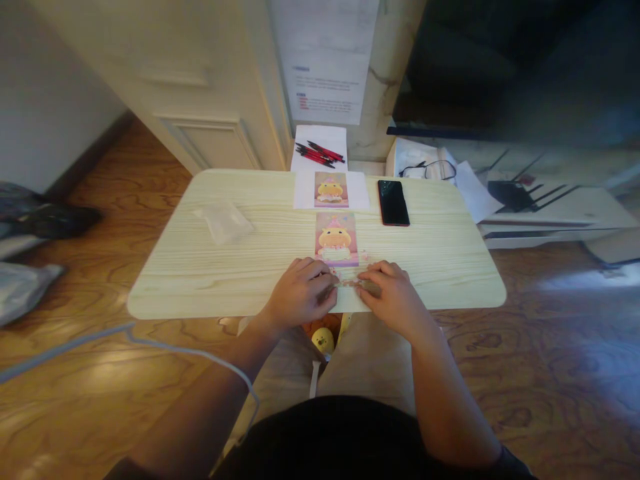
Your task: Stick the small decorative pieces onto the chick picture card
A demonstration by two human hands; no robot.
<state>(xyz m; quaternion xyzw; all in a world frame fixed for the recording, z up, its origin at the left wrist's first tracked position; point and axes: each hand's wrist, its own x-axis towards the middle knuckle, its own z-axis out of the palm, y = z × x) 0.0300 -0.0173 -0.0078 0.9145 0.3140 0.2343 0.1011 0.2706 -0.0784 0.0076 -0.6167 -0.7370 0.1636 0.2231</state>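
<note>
While I watch through the head view, the left hand (pixel 305 287) and right hand (pixel 393 293) pinch opposite ends of a small, thin, pinkish strip (pixel 349 283) near the front edge of the pale wood-grain tabletop (pixel 240 280), beside a pink rectangular cartoon card (pixel 336 240).

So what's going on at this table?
A person has the left hand and right hand close together near the front edge of the table, fingertips at a small strip; its details are too small to tell. A cartoon card lies just beyond, with a similar card behind it on white paper and a phone to the right.
</note>
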